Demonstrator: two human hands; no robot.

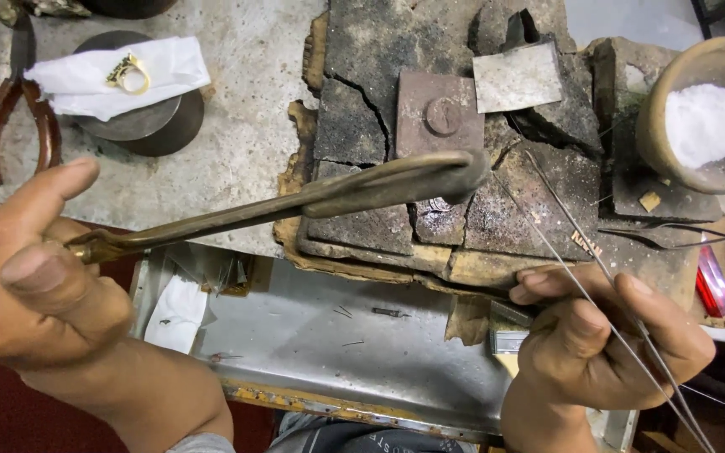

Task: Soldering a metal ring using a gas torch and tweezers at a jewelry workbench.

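My left hand point(35, 268) grips the handle end of a long brass torch pipe point(320, 197), whose bent tip reaches over a cracked, charred soldering block point(446, 159). My right hand point(602, 340) pinches two thin metal wires point(581, 252) that run up toward the block's middle. A square metal plate with a round mark point(438, 113) and a grey sheet piece point(518, 77) lie on the block. No flame is visible at the pipe tip.
A gold ring point(130, 74) rests on white paper over a round steel block point(148, 126). Red-handled pliers point(6, 109) lie at the far left. A clay bowl of white powder point(702, 122) stands right, tweezers point(673, 235) below it. A metal tray point(337, 335) sits under the bench edge.
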